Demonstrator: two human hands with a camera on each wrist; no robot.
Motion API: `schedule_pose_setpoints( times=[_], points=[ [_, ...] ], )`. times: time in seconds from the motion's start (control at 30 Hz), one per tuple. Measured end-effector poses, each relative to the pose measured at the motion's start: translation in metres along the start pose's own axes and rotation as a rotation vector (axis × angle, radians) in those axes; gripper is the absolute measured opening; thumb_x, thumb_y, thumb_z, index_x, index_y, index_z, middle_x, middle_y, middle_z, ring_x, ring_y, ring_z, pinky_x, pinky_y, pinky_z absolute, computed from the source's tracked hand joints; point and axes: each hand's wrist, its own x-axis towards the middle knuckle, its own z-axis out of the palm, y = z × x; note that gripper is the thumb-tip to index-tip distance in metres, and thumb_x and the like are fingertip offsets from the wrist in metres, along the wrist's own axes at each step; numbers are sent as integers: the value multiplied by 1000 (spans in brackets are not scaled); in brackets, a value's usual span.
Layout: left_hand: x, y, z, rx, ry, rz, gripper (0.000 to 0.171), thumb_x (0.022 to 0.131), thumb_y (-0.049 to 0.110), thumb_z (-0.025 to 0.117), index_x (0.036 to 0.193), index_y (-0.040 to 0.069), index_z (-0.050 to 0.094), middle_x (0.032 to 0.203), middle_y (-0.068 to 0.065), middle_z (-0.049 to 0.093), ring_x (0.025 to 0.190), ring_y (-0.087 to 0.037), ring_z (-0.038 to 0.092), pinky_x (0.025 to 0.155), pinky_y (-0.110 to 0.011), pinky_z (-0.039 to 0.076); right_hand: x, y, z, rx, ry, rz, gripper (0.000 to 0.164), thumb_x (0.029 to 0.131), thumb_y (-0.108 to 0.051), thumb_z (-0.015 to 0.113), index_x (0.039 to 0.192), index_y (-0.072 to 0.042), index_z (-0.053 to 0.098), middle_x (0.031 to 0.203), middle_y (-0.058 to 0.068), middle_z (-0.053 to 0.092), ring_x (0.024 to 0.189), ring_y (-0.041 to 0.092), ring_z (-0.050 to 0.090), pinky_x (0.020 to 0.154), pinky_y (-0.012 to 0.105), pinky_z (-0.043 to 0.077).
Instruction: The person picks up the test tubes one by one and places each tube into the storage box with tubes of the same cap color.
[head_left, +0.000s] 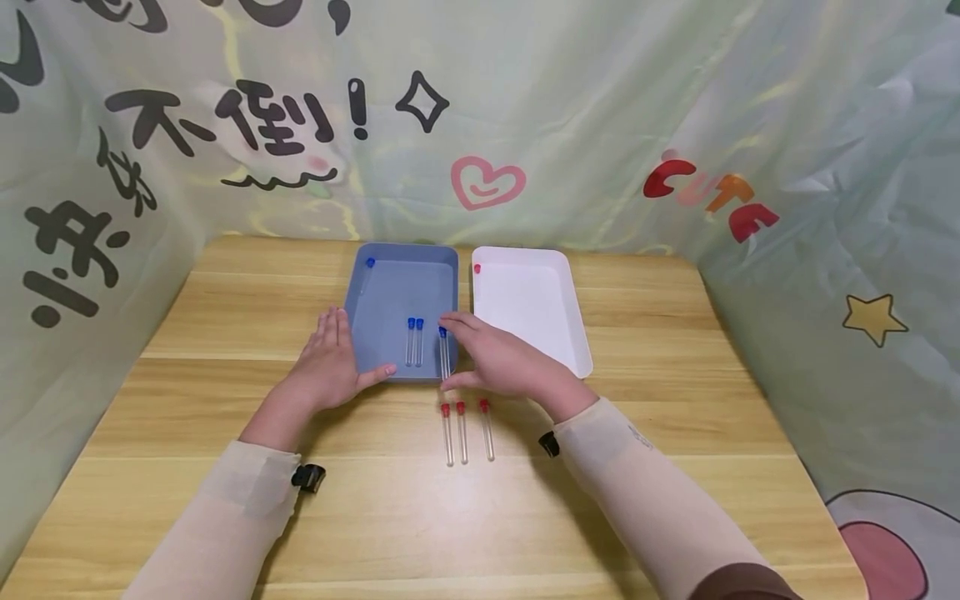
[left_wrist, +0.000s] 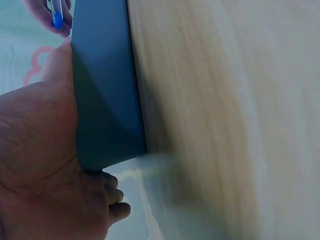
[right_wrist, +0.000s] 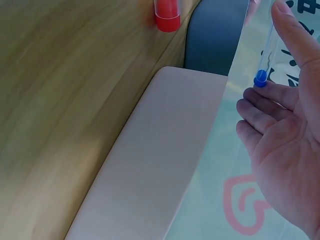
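Clear plastic-looking, with a blue cap, the slim test tube [head_left: 446, 358] sits lengthwise in the right hand [head_left: 497, 354], thumb at the bare end and forefinger at the cap, the two spread wide to pinch it. On my head feed it lies over the near right corner of the blue-grey rectangular tray [head_left: 386, 287]; I can't tell how high it is.

With twelve pointing away from the wearer and that hand at centre, I have the left hand [head_left: 330, 367] at nine o'clock, its fingers straight along the tray's left wall and its thumb over the near rim, gripping nothing. Also towards nine, inside the tray, two blue-capped clear tubes [head_left: 415, 342] lie side by side; a small blue piece [head_left: 371, 262] marks its far left corner.

At one o'clock I see the white rectangular tray [head_left: 528, 308], with a small red piece [head_left: 477, 268] in its far left corner. Around seven, three red-capped clear tubes [head_left: 462, 435] lie on the wood-grain surface [head_left: 390, 517], caps pointing to twelve. A pale green printed cloth [head_left: 585, 108] hangs at twelve.
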Motion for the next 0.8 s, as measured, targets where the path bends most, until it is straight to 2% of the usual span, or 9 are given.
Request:
schedule_pose_setpoints(
  times=[0.23, 0.6, 0.8],
  points=[
    [6, -9, 8, -8, 23, 15, 131, 100, 79, 53, 164, -16, -11, 174, -38, -18, 165, -58, -9, 135, -68, 5, 10, 0, 0, -1, -10, 9, 99, 95, -53, 81, 169, -5, 35, 176, 11, 36, 161, 30, 43, 131, 44, 41],
    [-5, 4, -5, -14, 21, 12, 131, 100, 78, 55, 165, -18, -7, 174, -42, -12, 165, -60, -5, 136, -69, 8, 26, 3, 2, -10, -22, 22, 100, 95, -52, 82, 169, -4, 35, 176, 13, 36, 160, 30, 46, 131, 43, 41],
    [3, -4, 3, -6, 19, 6, 129, 101, 77, 52, 165, -17, -10, 175, -39, -15, 166, -58, -7, 135, -68, 6, 33, 4, 2, -22, -27, 31, 100, 96, -53, 80, 169, -4, 33, 176, 13, 35, 161, 29, 43, 133, 43, 39]
  ],
)
